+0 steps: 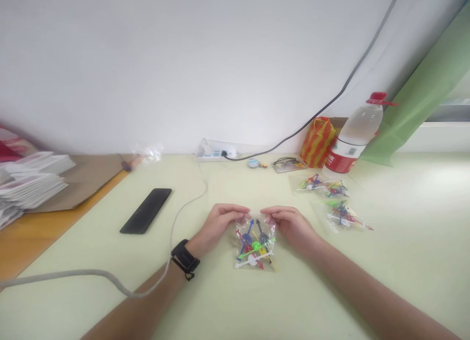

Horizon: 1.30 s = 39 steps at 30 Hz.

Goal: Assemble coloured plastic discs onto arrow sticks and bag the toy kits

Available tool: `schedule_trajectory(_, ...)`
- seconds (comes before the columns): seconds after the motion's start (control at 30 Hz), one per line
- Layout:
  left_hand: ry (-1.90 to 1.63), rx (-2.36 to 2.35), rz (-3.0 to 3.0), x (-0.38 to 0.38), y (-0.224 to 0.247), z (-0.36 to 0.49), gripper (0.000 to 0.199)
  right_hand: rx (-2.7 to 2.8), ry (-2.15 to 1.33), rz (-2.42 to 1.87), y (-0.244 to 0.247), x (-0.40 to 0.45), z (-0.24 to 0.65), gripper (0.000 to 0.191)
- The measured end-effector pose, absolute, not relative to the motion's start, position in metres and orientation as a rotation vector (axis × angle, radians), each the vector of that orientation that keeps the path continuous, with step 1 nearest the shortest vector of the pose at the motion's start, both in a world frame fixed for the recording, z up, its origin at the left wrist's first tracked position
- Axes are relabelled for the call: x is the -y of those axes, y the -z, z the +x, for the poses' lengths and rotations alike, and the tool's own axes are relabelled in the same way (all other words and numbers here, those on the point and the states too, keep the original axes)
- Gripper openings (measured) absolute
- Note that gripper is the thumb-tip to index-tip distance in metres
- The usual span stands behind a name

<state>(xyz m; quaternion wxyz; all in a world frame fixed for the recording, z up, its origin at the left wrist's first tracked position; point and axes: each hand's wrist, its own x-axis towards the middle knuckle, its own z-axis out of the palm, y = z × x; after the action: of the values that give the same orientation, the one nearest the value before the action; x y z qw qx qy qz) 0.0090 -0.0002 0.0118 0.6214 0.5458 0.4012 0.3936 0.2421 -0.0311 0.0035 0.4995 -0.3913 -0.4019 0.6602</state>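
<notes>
Both grips read narrow from my end. Left hand [224,221]: thumb and index pinched on the top left corner of a clear bag of plastic arrow spinners [256,247]. Right hand [293,225]: same pinch, top right corner. I can't make out the fingers curled behind. Taking the black phone [146,211] as reference, the bag is right of it and slightly nearer the wearer. Spinners inside: blue, black, green, red, white, yellow.

Surface is a pale green tabletop [220,305]. More spinner bags [345,215] lie well right of the phone. Beyond those, also far right of it: water bottle [354,134] with red cap, red-and-yellow striped bag [317,141] just beside. Power strip [220,151] is right of the phone and farther back, by the white wall [183,60]. Left of it: cardboard sheet [86,178], white card stacks [33,193]. Pale cable [121,283] passes between phone and left hand. Green curtain [422,85], far right.
</notes>
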Motion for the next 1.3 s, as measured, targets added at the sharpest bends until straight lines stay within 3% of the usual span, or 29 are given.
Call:
schedule_trajectory(0.3,-0.896,-0.988,1.383,0.002,-0.013,0.011,0.05,1.204,-1.398,-1.139,-0.007,0.033,0.24,0.04)
schedule_trajectory(0.43,-0.896,-0.997,1.473,0.001,-0.01,0.01,0.038,1.188,-1.358,-1.134,-0.012,0.033,0.24,0.048)
schedule_trajectory(0.57,-0.919,-1.001,1.532,-0.001,-0.007,0.01,0.028,1.168,-1.371,-1.179,-0.01,0.032,0.241,0.043)
schedule_trajectory(1.03,-0.882,-1.003,1.303,-0.001,-0.013,0.007,0.025,1.101,-1.398,-1.147,-0.002,0.03,0.246,0.025)
schedule_trajectory(1.3,-0.901,-0.982,1.438,-0.002,-0.007,0.008,0.039,1.224,-1.324,-1.173,-0.01,0.032,0.244,0.029)
